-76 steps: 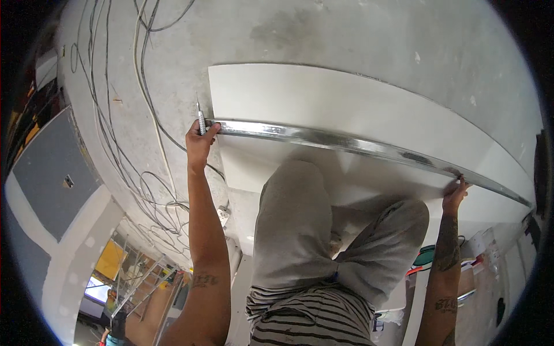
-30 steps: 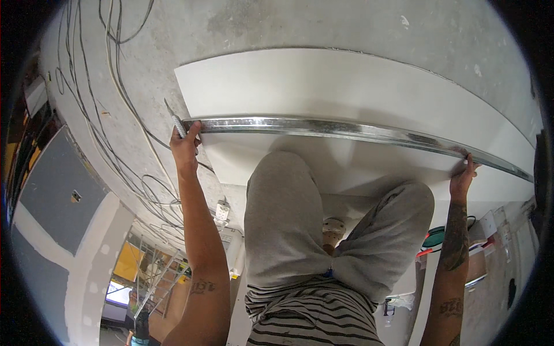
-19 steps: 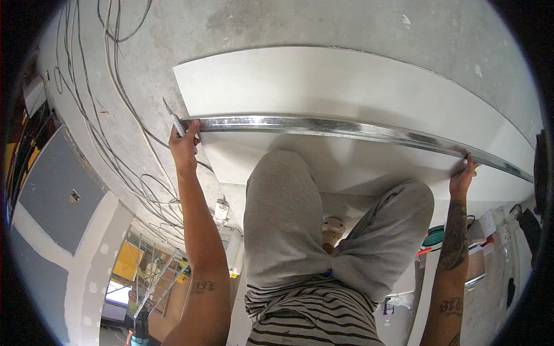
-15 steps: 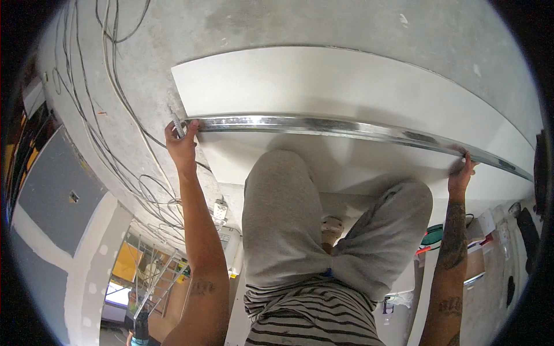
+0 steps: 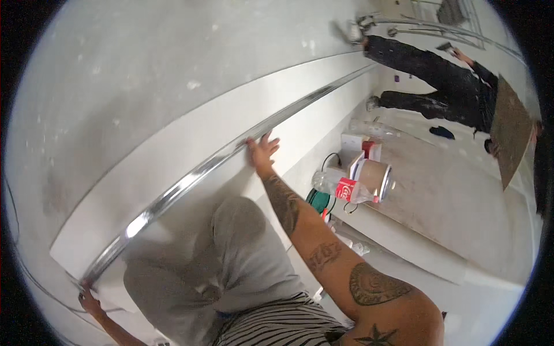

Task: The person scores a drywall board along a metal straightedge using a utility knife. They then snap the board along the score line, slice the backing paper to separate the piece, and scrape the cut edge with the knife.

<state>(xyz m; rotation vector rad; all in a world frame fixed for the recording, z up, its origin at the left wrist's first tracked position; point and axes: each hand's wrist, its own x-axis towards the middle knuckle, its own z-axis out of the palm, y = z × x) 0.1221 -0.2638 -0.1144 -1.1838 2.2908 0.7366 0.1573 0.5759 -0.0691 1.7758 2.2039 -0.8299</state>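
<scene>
A long shiny metal channel [image 5: 179,187] lies lengthwise on a white board [image 5: 109,216], in front of my knees. At the channel's near left end, my left hand [image 5: 89,300] is closed on its tip; the fingers are small and partly hidden there. Farther along, my right hand [image 5: 263,153] rests against the channel's near edge, fingers spread and the thumb side touching the metal. Beyond that hand the channel runs on to the far end of the board. The pen-like tool seen earlier in my left hand cannot be made out now.
At the right, a co-worker in dark clothes [image 5: 427,75] stands by a metal scaffold frame [image 5: 427,29], holding a brown flat board [image 5: 511,135]. A plastic bottle [image 5: 346,187], a round tub [image 5: 375,177] and a green container [image 5: 318,200] stand right of my forearm. Cables [image 5: 34,279] lie at left.
The view has swung to the right, bringing the co-worker and the bottle into sight. My right hand's fingers have spread from their grip on the channel. My left hand stays at its left end.
</scene>
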